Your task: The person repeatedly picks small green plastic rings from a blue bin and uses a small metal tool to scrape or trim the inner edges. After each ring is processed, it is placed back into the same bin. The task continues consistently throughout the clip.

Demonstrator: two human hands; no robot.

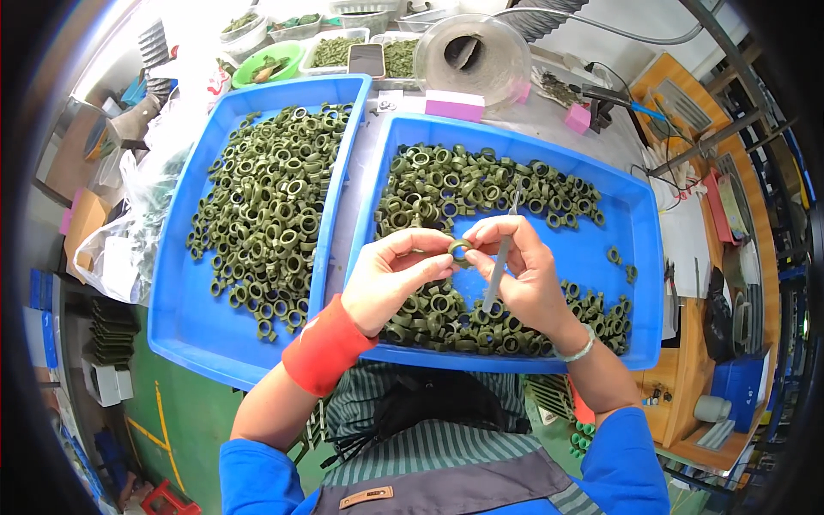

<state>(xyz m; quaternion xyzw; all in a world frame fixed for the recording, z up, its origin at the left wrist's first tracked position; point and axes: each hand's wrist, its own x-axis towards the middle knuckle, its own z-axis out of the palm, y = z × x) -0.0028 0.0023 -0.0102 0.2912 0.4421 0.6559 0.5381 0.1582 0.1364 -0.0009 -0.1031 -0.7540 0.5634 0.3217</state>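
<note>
Between my two hands, above the right-hand blue tray, is a small olive-green ring. My left hand, with a red wristband above it, pinches the ring from the left side. The fingers of my right hand touch the ring from the right. Tucked in that same hand is a slim grey metal knife-like tool, its thin tip pointing up and away; its exact kind is unclear. Many similar green rings lie in the tray along its far side and near side, with bare blue bottom between.
A second blue tray on the left holds a large heap of green rings. Behind stand tubs of green parts, a phone, a clear round duct and pink blocks. A wooden shelf flanks the right.
</note>
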